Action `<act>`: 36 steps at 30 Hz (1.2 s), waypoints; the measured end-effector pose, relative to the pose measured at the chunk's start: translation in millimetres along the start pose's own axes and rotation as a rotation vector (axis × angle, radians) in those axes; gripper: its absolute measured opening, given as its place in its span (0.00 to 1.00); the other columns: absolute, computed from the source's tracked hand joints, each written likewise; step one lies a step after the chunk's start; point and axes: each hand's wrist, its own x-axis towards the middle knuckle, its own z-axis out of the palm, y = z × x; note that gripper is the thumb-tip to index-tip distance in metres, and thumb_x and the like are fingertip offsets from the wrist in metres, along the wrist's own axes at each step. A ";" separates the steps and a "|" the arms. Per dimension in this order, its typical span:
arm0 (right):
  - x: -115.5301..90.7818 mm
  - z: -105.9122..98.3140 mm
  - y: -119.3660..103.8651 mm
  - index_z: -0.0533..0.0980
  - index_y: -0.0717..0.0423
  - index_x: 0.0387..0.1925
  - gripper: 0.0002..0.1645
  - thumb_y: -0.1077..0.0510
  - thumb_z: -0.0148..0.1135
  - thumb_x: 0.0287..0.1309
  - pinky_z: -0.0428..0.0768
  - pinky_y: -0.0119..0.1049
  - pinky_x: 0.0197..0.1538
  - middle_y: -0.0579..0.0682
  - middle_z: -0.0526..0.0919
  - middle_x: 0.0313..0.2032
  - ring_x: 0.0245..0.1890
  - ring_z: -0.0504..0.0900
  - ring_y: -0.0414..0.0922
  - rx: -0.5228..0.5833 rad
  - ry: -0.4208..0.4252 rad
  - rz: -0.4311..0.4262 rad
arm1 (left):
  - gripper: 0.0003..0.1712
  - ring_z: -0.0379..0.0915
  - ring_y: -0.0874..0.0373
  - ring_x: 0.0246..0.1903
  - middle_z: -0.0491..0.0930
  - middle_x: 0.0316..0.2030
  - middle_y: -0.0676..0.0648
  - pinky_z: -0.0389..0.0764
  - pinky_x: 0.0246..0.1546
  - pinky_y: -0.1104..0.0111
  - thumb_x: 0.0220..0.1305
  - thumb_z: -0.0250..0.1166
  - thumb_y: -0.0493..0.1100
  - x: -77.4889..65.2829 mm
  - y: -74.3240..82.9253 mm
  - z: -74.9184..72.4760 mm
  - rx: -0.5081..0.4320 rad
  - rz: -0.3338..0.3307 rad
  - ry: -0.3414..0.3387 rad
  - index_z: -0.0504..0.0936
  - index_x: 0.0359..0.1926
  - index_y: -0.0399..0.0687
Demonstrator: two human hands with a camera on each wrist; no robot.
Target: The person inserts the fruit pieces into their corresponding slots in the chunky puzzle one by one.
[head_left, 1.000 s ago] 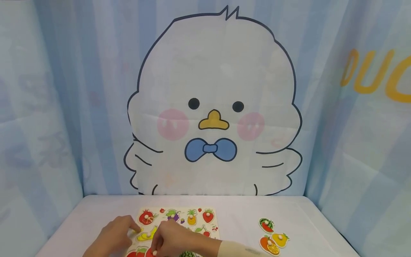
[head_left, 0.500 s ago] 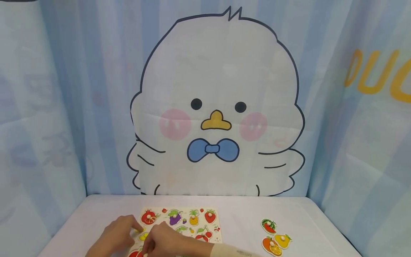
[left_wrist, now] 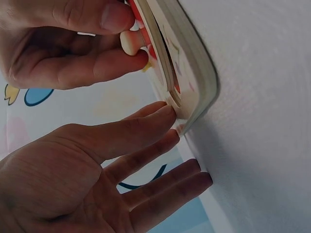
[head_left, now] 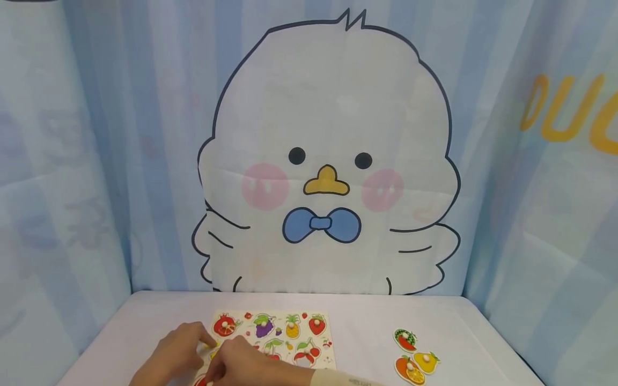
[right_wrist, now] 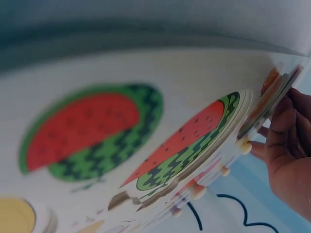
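A wooden fruit peg puzzle board (head_left: 330, 360) lies at the table's front left. My right hand (head_left: 241, 362) bends over its near left part. In the left wrist view, the thumb and a finger of that hand pinch the wooden knob (left_wrist: 129, 43) of a red fruit puzzle piece (head_left: 199, 380), whose rim sits slightly tilted above its slot. My left hand (head_left: 171, 351) is at the board's left side; its thumb touches the piece and board edge, the other fingers stretched out (left_wrist: 165, 187). The right wrist view shows a watermelon slot (right_wrist: 194, 141) on the board.
To the right on the white table (head_left: 367, 332) lie a watermelon piece (head_left: 404, 340), an orange piece (head_left: 409, 371) and a pear piece (head_left: 427, 362). Grapes (head_left: 263, 326), pineapple (head_left: 292, 327) and strawberry (head_left: 316, 324) are along the board's far row. A duck-print curtain (head_left: 318, 107) hangs behind.
My right hand has moved left across the board with the red fruit puzzle piece, uncovering the grapes and cherries. My left hand stays by the board's left edge. The view has shifted slightly.
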 end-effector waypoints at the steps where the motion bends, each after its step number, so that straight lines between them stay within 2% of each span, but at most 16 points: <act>1: 0.1 0.8 0.3 0.85 0.51 0.37 0.06 0.59 0.66 0.57 0.76 0.18 0.29 0.33 0.83 0.22 0.23 0.75 0.23 0.010 0.004 0.002 | 0.18 0.72 0.53 0.37 0.78 0.35 0.52 0.76 0.47 0.48 0.43 0.72 0.29 -0.3 0.3 0.3 -0.002 -0.003 -0.002 0.81 0.37 0.47; 6: 0.7 4.6 0.0 0.85 0.51 0.37 0.07 0.60 0.64 0.57 0.77 0.19 0.31 0.34 0.83 0.23 0.25 0.78 0.24 0.090 0.016 0.048 | 0.18 0.69 0.55 0.34 0.77 0.35 0.51 0.78 0.46 0.50 0.45 0.72 0.30 -2.9 1.0 2.3 -0.029 -0.029 -0.013 0.79 0.38 0.48; 12: 2.8 8.5 -2.1 0.85 0.50 0.36 0.06 0.60 0.64 0.58 0.78 0.20 0.32 0.34 0.83 0.22 0.26 0.79 0.26 0.146 0.019 0.115 | 0.18 0.69 0.55 0.33 0.77 0.34 0.51 0.79 0.45 0.51 0.46 0.71 0.30 -3.9 0.7 3.7 -0.041 -0.026 -0.012 0.78 0.38 0.47; 18: 3.5 10.4 -2.2 0.85 0.50 0.36 0.06 0.60 0.64 0.58 0.78 0.19 0.33 0.34 0.83 0.22 0.27 0.79 0.25 0.147 0.021 0.103 | 0.17 0.69 0.56 0.33 0.77 0.34 0.52 0.79 0.46 0.50 0.46 0.70 0.28 -3.3 1.4 3.2 -0.032 -0.022 -0.009 0.78 0.37 0.48; 25: 6.0 9.8 0.3 0.85 0.51 0.37 0.07 0.62 0.65 0.56 0.77 0.18 0.33 0.34 0.83 0.22 0.25 0.78 0.25 0.098 0.028 0.066 | 0.17 0.70 0.55 0.34 0.78 0.35 0.52 0.79 0.45 0.51 0.46 0.71 0.29 -1.8 1.5 1.9 -0.015 -0.026 -0.015 0.78 0.37 0.47; 32: 5.6 9.5 -1.0 0.84 0.51 0.39 0.08 0.61 0.63 0.59 0.78 0.20 0.33 0.35 0.83 0.23 0.26 0.79 0.27 0.157 0.000 0.104 | 0.17 0.70 0.55 0.34 0.78 0.35 0.51 0.79 0.46 0.49 0.46 0.71 0.29 -2.9 1.3 1.4 -0.017 -0.031 -0.017 0.78 0.37 0.47; 36: 4.1 4.6 0.5 0.84 0.50 0.41 0.09 0.61 0.65 0.58 0.77 0.19 0.31 0.34 0.83 0.23 0.24 0.77 0.26 0.101 -0.014 0.049 | 0.17 0.70 0.55 0.34 0.78 0.35 0.52 0.79 0.45 0.50 0.46 0.71 0.29 -2.4 2.1 0.0 -0.006 -0.018 -0.013 0.79 0.37 0.47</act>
